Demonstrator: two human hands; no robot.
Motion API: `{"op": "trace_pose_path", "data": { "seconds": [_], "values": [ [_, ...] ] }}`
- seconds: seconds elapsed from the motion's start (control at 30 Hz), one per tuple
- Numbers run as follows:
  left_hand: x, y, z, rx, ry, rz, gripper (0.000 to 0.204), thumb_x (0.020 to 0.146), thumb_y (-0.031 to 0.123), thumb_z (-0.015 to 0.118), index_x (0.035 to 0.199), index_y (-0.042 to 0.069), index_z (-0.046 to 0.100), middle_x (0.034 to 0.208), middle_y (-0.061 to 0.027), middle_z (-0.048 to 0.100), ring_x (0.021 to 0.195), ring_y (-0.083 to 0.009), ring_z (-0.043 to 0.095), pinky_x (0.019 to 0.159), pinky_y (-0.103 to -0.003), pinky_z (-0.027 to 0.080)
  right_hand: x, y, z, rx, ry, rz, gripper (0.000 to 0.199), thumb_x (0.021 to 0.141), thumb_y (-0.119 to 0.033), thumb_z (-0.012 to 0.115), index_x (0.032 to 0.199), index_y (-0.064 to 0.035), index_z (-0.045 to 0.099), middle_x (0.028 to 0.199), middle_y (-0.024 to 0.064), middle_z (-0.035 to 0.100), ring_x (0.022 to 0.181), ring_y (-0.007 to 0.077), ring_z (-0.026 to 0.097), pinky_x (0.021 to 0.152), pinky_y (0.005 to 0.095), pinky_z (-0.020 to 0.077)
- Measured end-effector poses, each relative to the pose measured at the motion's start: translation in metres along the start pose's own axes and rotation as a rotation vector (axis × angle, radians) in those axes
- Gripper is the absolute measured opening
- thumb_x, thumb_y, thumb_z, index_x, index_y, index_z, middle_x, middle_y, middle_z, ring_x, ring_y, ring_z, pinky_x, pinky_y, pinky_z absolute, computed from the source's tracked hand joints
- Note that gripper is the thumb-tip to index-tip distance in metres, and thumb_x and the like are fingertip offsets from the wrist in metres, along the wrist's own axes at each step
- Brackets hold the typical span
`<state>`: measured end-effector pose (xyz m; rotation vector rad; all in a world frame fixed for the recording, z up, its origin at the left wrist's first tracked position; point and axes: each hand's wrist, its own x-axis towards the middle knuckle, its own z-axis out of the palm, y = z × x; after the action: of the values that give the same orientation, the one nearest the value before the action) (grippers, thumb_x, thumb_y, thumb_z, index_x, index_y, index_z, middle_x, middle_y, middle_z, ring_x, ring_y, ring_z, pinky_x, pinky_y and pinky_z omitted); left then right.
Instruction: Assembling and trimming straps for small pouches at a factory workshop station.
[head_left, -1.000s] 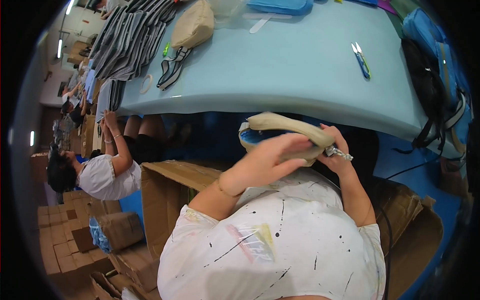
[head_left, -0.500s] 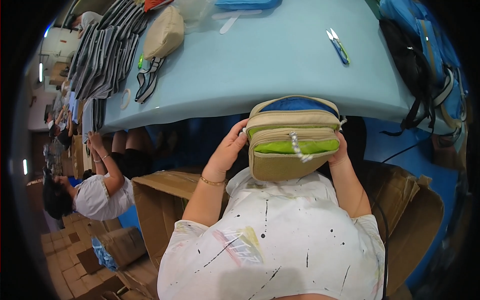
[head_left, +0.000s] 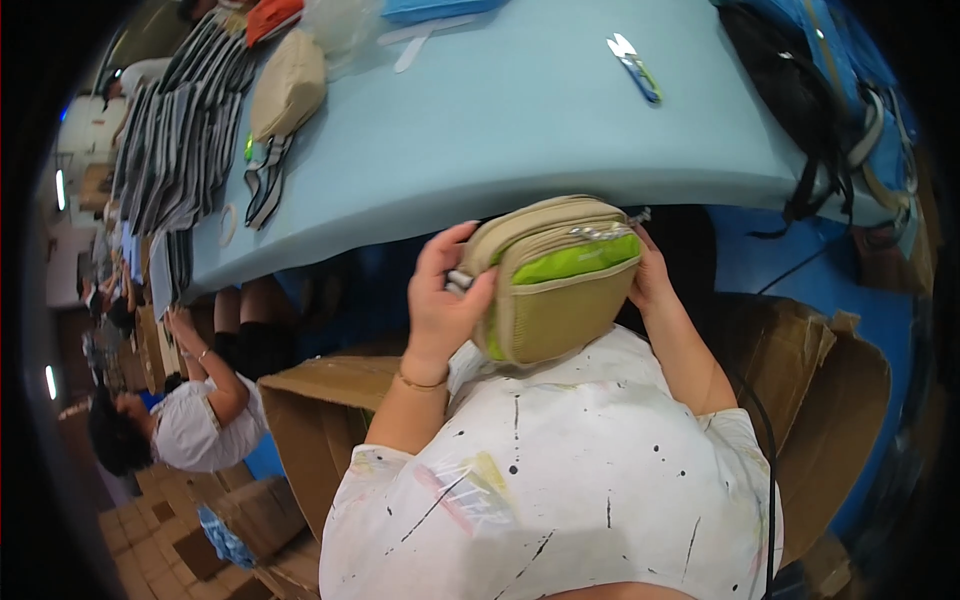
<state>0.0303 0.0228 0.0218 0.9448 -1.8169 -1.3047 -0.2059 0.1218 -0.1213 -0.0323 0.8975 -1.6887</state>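
Between my two hands, in front of my chest and just off the table's near edge, I hold a beige waist bag (head_left: 555, 325). It has a lime-green strip across the front pocket and a grey-white cord on the zip. My left hand (head_left: 445, 295) grips its left end by the strap tab, thumb toward the front. On the other end is my right hand (head_left: 650, 268), its fingers partly hidden behind the bag. The bag is tilted, its right side higher than its left.
On the light blue table (head_left: 480, 130) lie thread snips (head_left: 635, 70), another beige bag (head_left: 290, 85) with a striped strap, and a stack of grey pieces (head_left: 185, 125). Black and blue bags (head_left: 790, 90) fill the right end. Cardboard boxes (head_left: 320, 410) flank me; a co-worker (head_left: 205, 425) sits at left.
The bag has turned and tilted, and its blue inside at the top no longer shows. My left hand has shifted left and up onto its end. The view has swung slightly right.
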Motion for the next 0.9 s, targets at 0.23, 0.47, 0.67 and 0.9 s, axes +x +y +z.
{"op": "trace_pose_path", "data": {
  "seconds": [0.23, 0.47, 0.67, 0.9],
  "values": [
    [0.008, -0.032, -0.069, -0.324, -0.004, -0.046, 0.054, 0.078, -0.006, 0.055, 0.13, -0.003, 0.043, 0.118, -0.0115, 0.057, 0.109, -0.0177, 0.055, 0.096, -0.03, 0.042, -0.033, -0.033, 0.033, -0.114, -0.364, -0.242, 0.023, 0.089, -0.008, 0.058, 0.111, -0.0004, 0.061, 0.117, 0.0102, 0.058, 0.108, 0.0189, 0.054, 0.095, 0.0319, 0.0413],
    [0.017, -0.046, -0.069, -0.631, 0.02, -0.168, 0.047, 0.086, 0.005, 0.054, 0.131, -0.001, 0.042, 0.123, -0.0154, 0.055, 0.11, -0.0232, 0.057, 0.094, -0.035, 0.048, -0.055, -0.04, 0.055, -0.351, -0.47, -0.363, 0.019, 0.092, -0.019, 0.058, 0.095, -0.0014, 0.064, 0.1, 0.0069, 0.055, 0.093, 0.0149, 0.052, 0.083, 0.0286, 0.0408],
    [0.08, -0.009, -0.117, -0.304, 0.02, -0.018, 0.052, 0.083, 0.012, 0.063, 0.13, 0.002, 0.045, 0.116, -0.0109, 0.058, 0.101, -0.0172, 0.059, 0.087, -0.031, 0.05, -0.05, -0.054, 0.082, -0.281, -0.585, -0.356, 0.021, 0.094, -0.02, 0.056, 0.09, -0.001, 0.061, 0.097, 0.0068, 0.054, 0.087, 0.0132, 0.05, 0.078, 0.0262, 0.039],
    [0.146, 0.163, -0.071, 0.227, 0.368, 0.912, 0.022, 0.089, 0.005, 0.056, 0.109, -0.003, 0.059, 0.108, -0.0116, 0.06, 0.098, -0.0185, 0.059, 0.09, -0.032, 0.047, -0.024, -0.05, 0.147, 0.291, -0.049, -0.245, 0.015, 0.096, -0.022, 0.054, 0.094, -0.0079, 0.058, 0.091, -0.0001, 0.061, 0.083, 0.0099, 0.054, 0.072, 0.0258, 0.0434]
  ]
}}
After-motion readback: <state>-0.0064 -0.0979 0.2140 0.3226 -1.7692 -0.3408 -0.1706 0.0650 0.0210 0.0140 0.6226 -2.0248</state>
